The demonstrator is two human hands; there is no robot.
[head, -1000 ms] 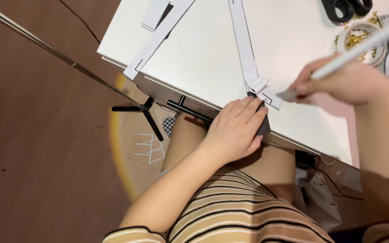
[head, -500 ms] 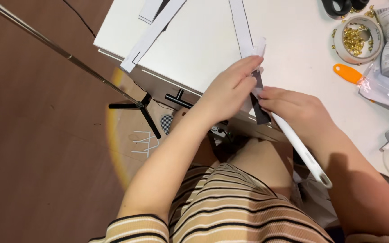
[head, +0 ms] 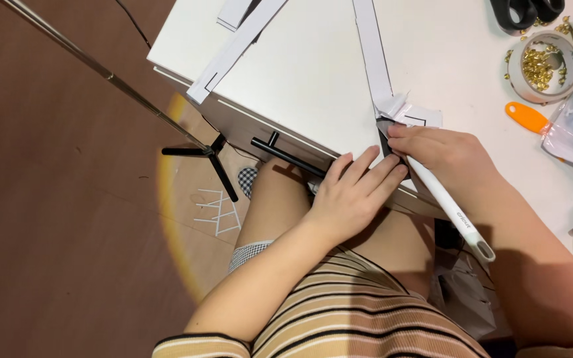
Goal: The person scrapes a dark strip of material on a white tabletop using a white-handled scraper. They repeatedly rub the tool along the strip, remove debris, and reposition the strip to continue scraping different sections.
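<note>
white desk edge: right hand clamped on a white craft tool; left hand, fingers flat and open, presses a paper strip.

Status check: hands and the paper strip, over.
Right hand grips white tool at paper strip. Left hand pins strip at desk edge. Nothing blocking.

Bare white tabletop between paper strips, clutter crowding right edge
</note>
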